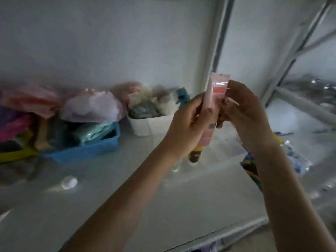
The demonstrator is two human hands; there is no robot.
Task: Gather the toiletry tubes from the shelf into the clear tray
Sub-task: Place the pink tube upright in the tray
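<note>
My left hand [189, 122] grips a bunch of tubes upright above the white shelf [127, 206]. The tallest is a pink tube [209, 99] with a red label, its crimped end up. Below my left hand a yellow and brown tube [195, 153] sticks out with a white cap down, and a second pale cap [175, 168] shows beside it. My right hand [243, 115] pinches the pink tube's upper part from the right. A faint clear shape [231, 150] lies on the shelf under my hands; the blur hides whether it is the tray.
A blue bin [85, 148] of cloths and bags sits at the left, a white tub [151, 124] of fabric behind my left hand. A small clear object [70, 182] lies on the shelf. Colourful packets [298, 160] lie at the right by the metal shelf post [216, 51].
</note>
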